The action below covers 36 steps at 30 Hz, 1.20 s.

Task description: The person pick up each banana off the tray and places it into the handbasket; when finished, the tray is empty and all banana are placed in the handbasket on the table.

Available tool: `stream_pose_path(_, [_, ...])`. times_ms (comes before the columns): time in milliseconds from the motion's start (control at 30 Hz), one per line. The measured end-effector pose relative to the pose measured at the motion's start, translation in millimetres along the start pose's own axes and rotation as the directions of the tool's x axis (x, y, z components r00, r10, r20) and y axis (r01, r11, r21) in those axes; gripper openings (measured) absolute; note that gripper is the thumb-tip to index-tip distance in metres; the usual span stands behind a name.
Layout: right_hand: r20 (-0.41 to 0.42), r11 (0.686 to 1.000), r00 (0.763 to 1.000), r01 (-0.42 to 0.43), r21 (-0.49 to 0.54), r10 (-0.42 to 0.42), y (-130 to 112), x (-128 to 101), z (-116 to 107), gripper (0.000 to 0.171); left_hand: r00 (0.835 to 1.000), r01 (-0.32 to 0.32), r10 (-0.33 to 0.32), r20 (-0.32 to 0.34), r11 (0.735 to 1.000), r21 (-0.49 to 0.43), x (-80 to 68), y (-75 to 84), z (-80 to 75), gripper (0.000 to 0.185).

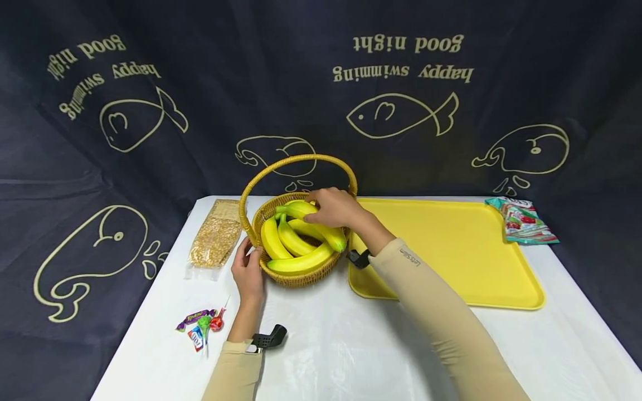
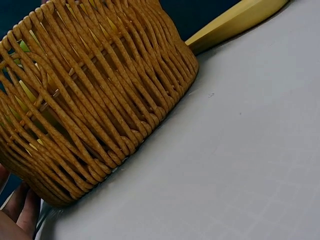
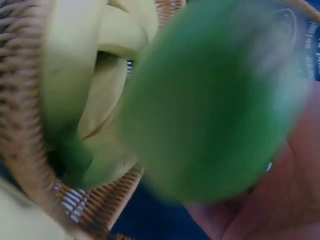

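Observation:
My right hand (image 1: 335, 209) grips a banana (image 1: 328, 233) at the top of the pile in a wicker basket (image 1: 296, 280). In the right wrist view that banana's green end (image 3: 205, 105) is large and blurred, close to the camera beside my palm. Several more bananas (image 1: 273, 239) lie in the basket under it. My left hand (image 1: 248, 273) holds the basket's left side by the foot of its arched handle (image 1: 301, 157). From the left wrist, the woven wall (image 2: 100, 95) fills the upper left, with my fingers (image 2: 27, 212) at its lower corner.
A yellow tray (image 1: 451, 250) lies right of the basket, with a teal snack bag (image 1: 524, 223) on its far right corner. Left of the basket is a clear packet of flakes (image 1: 215, 236). Wrapped candy (image 1: 193, 319) and lollipops (image 1: 217, 323) lie nearer on the white table (image 1: 321, 345).

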State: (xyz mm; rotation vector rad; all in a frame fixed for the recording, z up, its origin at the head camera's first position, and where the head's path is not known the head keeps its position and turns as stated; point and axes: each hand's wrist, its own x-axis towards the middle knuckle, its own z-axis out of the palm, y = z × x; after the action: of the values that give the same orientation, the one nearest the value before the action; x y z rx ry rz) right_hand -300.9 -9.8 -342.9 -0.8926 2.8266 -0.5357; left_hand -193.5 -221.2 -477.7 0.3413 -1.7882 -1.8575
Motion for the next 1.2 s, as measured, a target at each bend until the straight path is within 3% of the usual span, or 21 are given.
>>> stream_pose_path(67, [0.024, 1.000, 1.000, -0.004, -0.024, 0.005, -4.5, 8.6, 1.4, 0.055, 1.000, -0.010, 0.010, 0.002, 1.000, 0.007, -3.0, 7.0, 2.8, 0.040])
stream_pose_path(267, [0.077, 0.998, 0.997, -0.021, -0.060, 0.025, -16.8, 26.3, 13.5, 0.054, 1.000, -0.003, 0.003, 0.005, 1.000, 0.010, -4.4, 9.1, 4.7, 0.039])
stream_pose_path(600, [0.076, 0.998, 0.997, -0.029, -0.054, 0.033, -32.7, 53.3, 42.9, 0.046, 1.000, 0.005, -0.005, -0.018, 1.000, 0.018, -4.4, 6.2, -1.1, 0.039])
stream_pose_path(867, [0.054, 0.997, 0.997, -0.055, -0.047, 0.058, -33.8, 57.9, 55.8, 0.046, 1.000, -0.002, 0.003, -0.008, 0.999, 0.033, -6.3, 6.3, -3.3, 0.039])
stream_pose_path(1033, [0.035, 0.998, 0.998, -0.056, -0.027, 0.057, -26.7, 57.5, 57.2, 0.053, 1.000, 0.017, -0.017, -0.004, 1.000, 0.023, -1.5, -3.2, -2.4, 0.039])
stream_pose_path(1200, [0.003, 1.000, 1.000, -0.007, 0.020, 0.007, -20.6, 54.0, 48.6, 0.055, 1.000, -0.006, 0.006, -0.016, 1.000, 0.002, 6.3, -21.1, -0.3, 0.037])
